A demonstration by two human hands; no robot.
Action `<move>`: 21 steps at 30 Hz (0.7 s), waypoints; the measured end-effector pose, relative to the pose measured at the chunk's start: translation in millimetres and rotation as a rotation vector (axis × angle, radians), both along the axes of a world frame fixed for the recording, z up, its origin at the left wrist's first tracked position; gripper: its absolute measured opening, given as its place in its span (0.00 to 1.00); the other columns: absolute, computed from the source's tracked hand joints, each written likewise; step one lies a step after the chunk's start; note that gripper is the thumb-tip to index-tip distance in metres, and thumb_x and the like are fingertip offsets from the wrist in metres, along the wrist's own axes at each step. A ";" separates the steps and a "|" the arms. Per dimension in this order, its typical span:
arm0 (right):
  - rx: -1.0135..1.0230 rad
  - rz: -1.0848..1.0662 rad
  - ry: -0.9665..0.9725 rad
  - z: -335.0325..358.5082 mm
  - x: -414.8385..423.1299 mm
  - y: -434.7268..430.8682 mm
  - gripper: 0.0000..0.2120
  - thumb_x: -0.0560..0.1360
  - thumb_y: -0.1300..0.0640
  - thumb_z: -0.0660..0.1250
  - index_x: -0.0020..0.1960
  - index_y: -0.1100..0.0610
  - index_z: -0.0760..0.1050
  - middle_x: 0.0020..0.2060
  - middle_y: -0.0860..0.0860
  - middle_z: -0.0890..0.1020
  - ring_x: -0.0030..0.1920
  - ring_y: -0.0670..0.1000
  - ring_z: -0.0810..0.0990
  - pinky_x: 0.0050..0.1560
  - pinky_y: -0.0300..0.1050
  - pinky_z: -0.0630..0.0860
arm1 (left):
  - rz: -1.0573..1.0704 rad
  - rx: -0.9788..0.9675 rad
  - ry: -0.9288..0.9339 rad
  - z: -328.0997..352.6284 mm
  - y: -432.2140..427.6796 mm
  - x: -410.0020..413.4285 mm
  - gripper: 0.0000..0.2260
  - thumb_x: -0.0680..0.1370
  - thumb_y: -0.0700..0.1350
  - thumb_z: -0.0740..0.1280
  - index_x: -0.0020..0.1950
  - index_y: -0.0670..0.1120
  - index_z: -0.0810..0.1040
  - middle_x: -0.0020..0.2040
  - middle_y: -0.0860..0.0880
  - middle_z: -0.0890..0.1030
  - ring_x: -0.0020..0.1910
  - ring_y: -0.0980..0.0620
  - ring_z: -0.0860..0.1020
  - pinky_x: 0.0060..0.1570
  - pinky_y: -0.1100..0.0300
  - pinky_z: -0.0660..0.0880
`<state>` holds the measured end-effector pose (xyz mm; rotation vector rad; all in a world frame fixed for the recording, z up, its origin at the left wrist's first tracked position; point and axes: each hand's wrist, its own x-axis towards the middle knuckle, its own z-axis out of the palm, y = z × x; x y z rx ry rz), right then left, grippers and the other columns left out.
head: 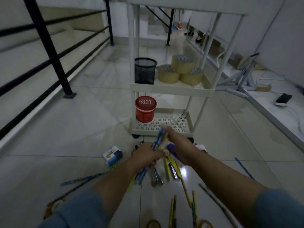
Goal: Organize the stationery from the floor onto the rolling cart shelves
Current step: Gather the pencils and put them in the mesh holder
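While our left hand grips a pencil bundle, just before the rolling cart's bottom front edge.
Our right hand looks loose beside it, grip unclear; we judge pencils light, stiff, slippery: hold mid-length.

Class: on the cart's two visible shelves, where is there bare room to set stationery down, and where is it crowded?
Bottom shelf: bare everywhere right of the red tin, up to the right posts. Middle shelf: crowded, the black mesh cup at left and three tape rolls filling the rest. The mesh cup looks empty inside, so pens could go there.
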<state>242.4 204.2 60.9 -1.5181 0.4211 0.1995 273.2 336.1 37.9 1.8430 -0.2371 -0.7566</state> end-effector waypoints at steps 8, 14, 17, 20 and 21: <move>-0.032 -0.208 -0.017 58.7 59.2 15.6 0.13 0.72 0.49 0.70 0.38 0.57 0.73 0.32 0.55 0.78 0.29 0.48 0.78 0.31 0.40 0.74 | -0.176 0.159 -0.243 82.0 -5.5 45.4 0.07 0.72 0.40 0.71 0.48 0.40 0.77 0.36 0.44 0.77 0.29 0.54 0.74 0.30 0.63 0.74; 0.115 -0.599 -0.250 123.4 103.9 -25.6 0.13 0.76 0.54 0.65 0.35 0.58 0.70 0.26 0.52 0.67 0.19 0.45 0.64 0.19 0.34 0.58 | 0.075 0.211 -0.642 150.8 -2.2 85.0 0.18 0.79 0.56 0.60 0.55 0.42 0.76 0.51 0.44 0.80 0.46 0.52 0.76 0.40 0.62 0.69; 0.304 -0.937 -0.414 143.5 125.6 -39.1 0.12 0.76 0.50 0.66 0.40 0.57 0.72 0.32 0.52 0.74 0.25 0.45 0.72 0.22 0.36 0.68 | 0.228 0.126 -1.125 150.2 7.5 98.4 0.16 0.82 0.46 0.53 0.68 0.43 0.67 0.69 0.43 0.70 0.68 0.48 0.68 0.62 0.64 0.66; 0.273 -1.021 -0.469 154.1 151.7 -30.2 0.18 0.73 0.44 0.68 0.48 0.61 0.76 0.40 0.53 0.81 0.39 0.53 0.81 0.41 0.47 0.80 | 0.019 0.437 -1.293 135.2 5.7 120.8 0.23 0.83 0.47 0.50 0.77 0.44 0.52 0.78 0.47 0.52 0.77 0.51 0.49 0.74 0.60 0.49; 0.231 -1.009 -0.500 157.9 159.1 -24.8 0.21 0.73 0.44 0.68 0.48 0.63 0.77 0.38 0.53 0.81 0.41 0.54 0.82 0.43 0.49 0.80 | -0.020 0.550 -1.269 130.4 2.5 126.3 0.23 0.83 0.48 0.48 0.77 0.44 0.48 0.78 0.48 0.49 0.77 0.52 0.46 0.74 0.59 0.45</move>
